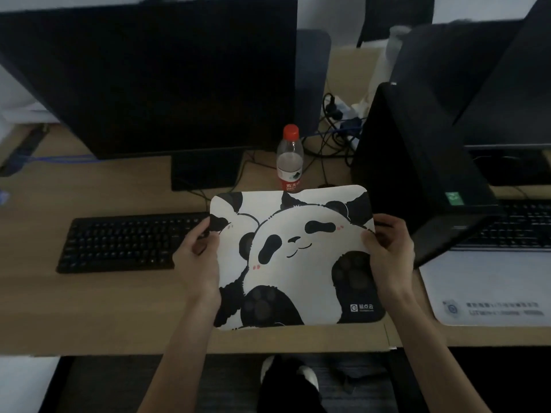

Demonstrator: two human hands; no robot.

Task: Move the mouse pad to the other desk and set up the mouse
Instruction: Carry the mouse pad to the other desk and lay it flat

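Note:
A white mouse pad (pixel 293 257) printed with black pandas is held over the wooden desk (pixel 98 308), to the right of a black keyboard (pixel 125 241). My left hand (pixel 196 260) grips its left edge and my right hand (pixel 387 254) grips its right edge. I cannot tell whether the pad rests on the desk or hovers just above it. No mouse is in view.
A large dark monitor (pixel 155 76) stands behind the keyboard. A water bottle (pixel 289 158) with a red cap stands just beyond the pad. A black computer tower (pixel 417 171) sits close on the right, with cables (pixel 334 126) behind. The right desk holds a pale mat (pixel 489 290) and another keyboard (pixel 518 225).

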